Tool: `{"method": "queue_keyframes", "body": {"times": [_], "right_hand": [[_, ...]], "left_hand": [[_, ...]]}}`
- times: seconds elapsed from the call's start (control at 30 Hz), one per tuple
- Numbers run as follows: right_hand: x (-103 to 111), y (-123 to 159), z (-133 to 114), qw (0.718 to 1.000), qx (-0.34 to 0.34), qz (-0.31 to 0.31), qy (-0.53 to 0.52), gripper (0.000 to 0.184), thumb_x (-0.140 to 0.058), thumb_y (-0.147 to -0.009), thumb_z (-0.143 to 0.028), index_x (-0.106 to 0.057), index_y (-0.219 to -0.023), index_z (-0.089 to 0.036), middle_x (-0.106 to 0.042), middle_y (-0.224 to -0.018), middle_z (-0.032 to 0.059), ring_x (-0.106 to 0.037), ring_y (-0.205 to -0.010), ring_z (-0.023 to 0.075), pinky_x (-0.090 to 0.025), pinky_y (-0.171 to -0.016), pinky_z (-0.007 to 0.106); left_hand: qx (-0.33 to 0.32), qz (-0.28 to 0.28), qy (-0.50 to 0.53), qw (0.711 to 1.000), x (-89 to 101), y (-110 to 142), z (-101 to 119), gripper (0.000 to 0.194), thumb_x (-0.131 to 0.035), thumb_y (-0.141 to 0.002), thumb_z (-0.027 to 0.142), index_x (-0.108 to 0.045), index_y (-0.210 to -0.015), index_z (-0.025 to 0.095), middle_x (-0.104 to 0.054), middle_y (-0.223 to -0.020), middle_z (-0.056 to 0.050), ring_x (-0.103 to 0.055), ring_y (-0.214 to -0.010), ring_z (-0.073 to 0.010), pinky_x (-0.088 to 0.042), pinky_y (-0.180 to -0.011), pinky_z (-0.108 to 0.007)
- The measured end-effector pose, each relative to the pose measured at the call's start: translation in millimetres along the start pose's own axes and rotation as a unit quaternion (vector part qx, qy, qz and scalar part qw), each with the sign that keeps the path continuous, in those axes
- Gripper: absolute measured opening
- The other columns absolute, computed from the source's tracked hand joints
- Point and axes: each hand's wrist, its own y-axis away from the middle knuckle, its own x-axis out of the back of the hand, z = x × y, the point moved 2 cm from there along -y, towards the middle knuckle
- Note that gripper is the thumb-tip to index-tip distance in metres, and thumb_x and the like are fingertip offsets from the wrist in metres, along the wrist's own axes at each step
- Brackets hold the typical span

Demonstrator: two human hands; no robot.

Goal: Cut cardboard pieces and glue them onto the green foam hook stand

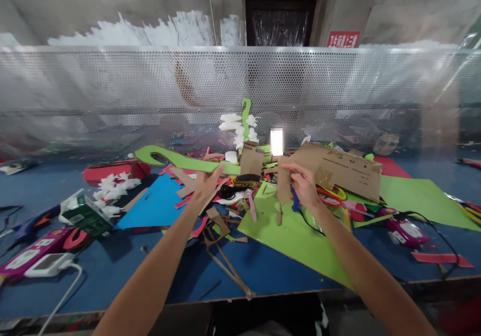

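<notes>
My left hand (pixel 205 185) reaches out over the scrap pile with fingers spread, holding nothing. Its fingertips are at the long curved green foam strip (pixel 176 158). My right hand (pixel 305 185) is pinched on the edge of a small upright brown cardboard piece (pixel 283 182), held above a large green sheet (pixel 289 233). Between the hands stands a small brown cardboard box (pixel 251 161) with a black cord coil (pixel 227 191) beside it.
A blue table (pixel 124 271) carries paper and cardboard scraps: a blue triangle sheet (pixel 158 203), a big cardboard panel (pixel 343 170), red box (pixel 112 171), white foam bits (pixel 110 188), glue guns (pixel 404 230) and a white charger (pixel 48 265). A perforated metal screen (pixel 112 90) closes the back.
</notes>
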Motion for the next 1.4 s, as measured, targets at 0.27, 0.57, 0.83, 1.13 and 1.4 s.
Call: {"method": "queue_keyframes", "body": {"times": [0.27, 0.57, 0.83, 1.13, 1.4], "right_hand": [[-23.9, -15.3, -22.4, 1.0, -0.004, 0.007, 0.027, 0.047, -0.084, -0.079, -0.039, -0.062, -0.119, -0.027, -0.075, -0.105, 0.0038, -0.072, -0.087, 0.0209, -0.06, -0.074, 0.033], [-43.4, -36.0, -8.6, 0.996, -0.034, 0.013, 0.082, 0.039, -0.082, -0.073, -0.044, -0.062, -0.097, -0.022, -0.076, -0.089, 0.005, -0.073, -0.085, 0.0232, -0.06, -0.083, 0.039], [-40.3, -33.2, -7.2, 0.996, -0.015, 0.011, 0.086, 0.039, -0.084, -0.075, -0.047, -0.064, -0.096, -0.022, -0.075, -0.091, 0.0049, -0.074, -0.089, 0.0233, -0.059, -0.086, 0.038], [-38.7, -32.0, -6.9, 0.996, 0.002, 0.012, 0.087, 0.036, -0.082, -0.078, -0.046, -0.063, -0.096, -0.022, -0.076, -0.091, 0.0056, -0.073, -0.088, 0.0233, -0.06, -0.083, 0.037], [-36.1, -32.2, -10.7, 0.996, -0.011, 0.014, 0.084, 0.036, -0.083, -0.076, -0.049, -0.064, -0.091, -0.022, -0.072, -0.085, 0.0047, -0.069, -0.079, 0.022, -0.06, -0.066, 0.034]], "left_hand": [[-0.097, -0.029, -0.116, 0.988, -41.8, 28.2, 14.4, 0.03, -0.069, -0.094, 0.05, -0.068, -0.108, 0.024, -0.073, -0.094, -0.007, -0.073, -0.092, -0.0245, -0.061, -0.091, -0.041], [-0.109, -0.031, -0.142, 0.983, -45.2, 33.1, 20.4, 0.038, -0.065, -0.094, 0.057, -0.07, -0.111, 0.023, -0.076, -0.096, -0.007, -0.075, -0.101, -0.0282, -0.062, -0.094, -0.043], [-0.047, -0.049, -0.086, 0.994, -42.9, 41.0, 10.3, 0.027, -0.076, -0.089, 0.052, -0.073, -0.102, 0.028, -0.075, -0.085, -0.007, -0.076, -0.095, -0.0326, -0.066, -0.084, -0.046], [-0.075, -0.014, -0.11, 0.991, -49.2, 38.9, 18.9, 0.04, -0.074, -0.088, 0.057, -0.072, -0.11, 0.024, -0.077, -0.094, -0.007, -0.075, -0.104, -0.0303, -0.063, -0.096, -0.047], [-0.088, -0.022, -0.1, 0.991, -51.8, 34.6, 21.9, 0.036, -0.072, -0.09, 0.058, -0.071, -0.103, 0.024, -0.076, -0.099, -0.009, -0.073, -0.106, -0.0298, -0.057, -0.106, -0.05]]}}
